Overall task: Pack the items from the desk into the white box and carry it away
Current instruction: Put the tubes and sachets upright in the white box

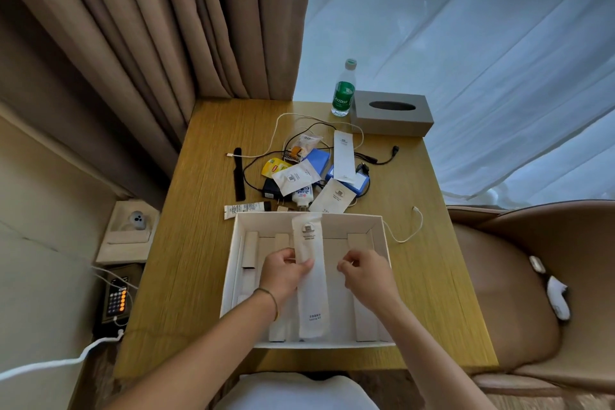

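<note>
Both forearms reach in over the white box (379, 226), which sits at the near edge of the bench (206, 243). The left hand (283, 268) pinches a long white sachet (311, 276) lying lengthwise in the box, its top leaning on the far wall. The right hand (362, 271) hovers beside it, fingers loosely curled, grasping nothing. Propped like that, the sachet could tip out over the rim once let go. Beyond the box waits a pile of packets (294, 176) tangled with black and white cables (253, 163), likely to drag neighbours along. A comb (239, 176), tube (246, 209), water bottle (343, 93) and tissue box (392, 113) lie farther out.
</note>
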A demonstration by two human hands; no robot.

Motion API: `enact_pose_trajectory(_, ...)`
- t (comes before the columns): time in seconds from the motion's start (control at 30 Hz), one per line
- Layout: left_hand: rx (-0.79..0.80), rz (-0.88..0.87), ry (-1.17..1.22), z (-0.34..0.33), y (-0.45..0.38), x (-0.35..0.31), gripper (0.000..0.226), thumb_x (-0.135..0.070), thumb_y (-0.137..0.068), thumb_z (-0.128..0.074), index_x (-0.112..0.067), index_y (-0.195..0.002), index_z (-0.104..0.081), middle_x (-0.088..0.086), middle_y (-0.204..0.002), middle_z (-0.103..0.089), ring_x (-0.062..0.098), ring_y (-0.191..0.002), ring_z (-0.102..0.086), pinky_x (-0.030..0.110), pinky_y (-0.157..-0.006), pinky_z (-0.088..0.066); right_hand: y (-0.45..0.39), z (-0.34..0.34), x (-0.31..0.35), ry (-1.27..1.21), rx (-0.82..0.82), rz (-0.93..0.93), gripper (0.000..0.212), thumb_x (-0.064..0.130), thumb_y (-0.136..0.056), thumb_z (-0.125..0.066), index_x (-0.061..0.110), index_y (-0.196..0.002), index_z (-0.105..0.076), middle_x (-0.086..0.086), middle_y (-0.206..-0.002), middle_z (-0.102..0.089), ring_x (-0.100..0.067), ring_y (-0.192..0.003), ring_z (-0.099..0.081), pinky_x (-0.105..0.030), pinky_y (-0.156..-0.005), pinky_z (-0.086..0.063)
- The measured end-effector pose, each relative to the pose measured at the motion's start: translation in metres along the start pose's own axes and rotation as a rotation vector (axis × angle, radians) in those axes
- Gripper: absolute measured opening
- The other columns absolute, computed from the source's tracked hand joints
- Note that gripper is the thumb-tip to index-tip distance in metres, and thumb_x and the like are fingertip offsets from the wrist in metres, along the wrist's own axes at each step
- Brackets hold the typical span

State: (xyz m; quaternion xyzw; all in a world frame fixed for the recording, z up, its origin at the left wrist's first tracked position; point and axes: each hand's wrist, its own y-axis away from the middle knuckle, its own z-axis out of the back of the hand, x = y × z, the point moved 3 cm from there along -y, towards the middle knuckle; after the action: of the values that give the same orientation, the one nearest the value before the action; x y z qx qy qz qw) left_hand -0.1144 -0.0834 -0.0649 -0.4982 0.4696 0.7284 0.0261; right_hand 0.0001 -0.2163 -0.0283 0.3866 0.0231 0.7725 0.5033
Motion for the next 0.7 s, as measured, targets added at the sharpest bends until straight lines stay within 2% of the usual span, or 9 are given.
enact_pose_trajectory(0.13,-0.021,0.024,-0.145,-0.017,-0.015,0.015,0.019,-0.019,-0.087,-0.074,-0.017,-0.106,-0.072,0.000,-0.098,-0.073,0.020,-0.090,-0.069,0.039,-0.086,-0.059,0.006,0.006,0.000,-0.040,-0.001,0.018,0.016,0.026,-0.095,-0.060,0.019,-0.090,-0.074,0.004,-0.068,-0.070,-0.015,-0.068,-0.069,-0.029,-0.060,-0.052)
enact_pose_trajectory(0.27,-0.059,0.008,-0.275,-0.029,-0.030,0.018,0.016,-0.020,-0.082,-0.079,-0.021,-0.096,-0.071,0.002,-0.101,-0.073,0.020,-0.090,-0.067,0.032,-0.085,-0.055,0.009,0.008,0.000,-0.052,0.009,0.039,0.016,0.028,-0.096,-0.060,0.020,-0.092,-0.073,0.005,-0.072,-0.071,-0.014,-0.069,-0.069,-0.034,-0.065,-0.057)
enact_pose_trajectory(0.43,-0.106,0.018,-0.483,-0.035,-0.043,0.023,0.035,-0.027,-0.078,-0.081,-0.015,-0.108,-0.066,0.002,-0.106,-0.069,0.022,-0.098,-0.064,0.030,-0.088,-0.050,0.011,0.010,-0.001,-0.070,0.024,0.037,0.016,0.028,-0.096,-0.060,0.020,-0.093,-0.074,0.003,-0.076,-0.072,-0.015,-0.071,-0.069,-0.036,-0.066,-0.057)
enact_pose_trajectory(0.53,-0.152,0.014,-0.563,-0.037,-0.045,0.022,0.031,-0.027,-0.077,-0.082,-0.016,-0.097,-0.061,0.003,-0.101,-0.069,0.021,-0.087,-0.060,0.027,-0.074,-0.045,0.011,0.010,-0.003,-0.075,0.037,0.025,0.016,0.026,-0.095,-0.060,0.019,-0.091,-0.074,0.001,-0.073,-0.072,-0.018,-0.070,-0.070,-0.040,-0.067,-0.057)
enact_pose_trajectory(0.7,-0.203,-0.037,-0.629,-0.043,-0.041,0.024,0.031,-0.027,-0.077,-0.082,-0.018,-0.086,-0.054,0.006,-0.098,-0.070,0.020,-0.081,-0.057,0.027,-0.068,-0.040,0.011,0.006,-0.002,-0.079,0.038,0.026,0.015,0.027,-0.095,-0.060,0.023,-0.092,-0.074,0.007,-0.072,-0.070,-0.012,-0.066,-0.068,-0.028,-0.056,-0.052)
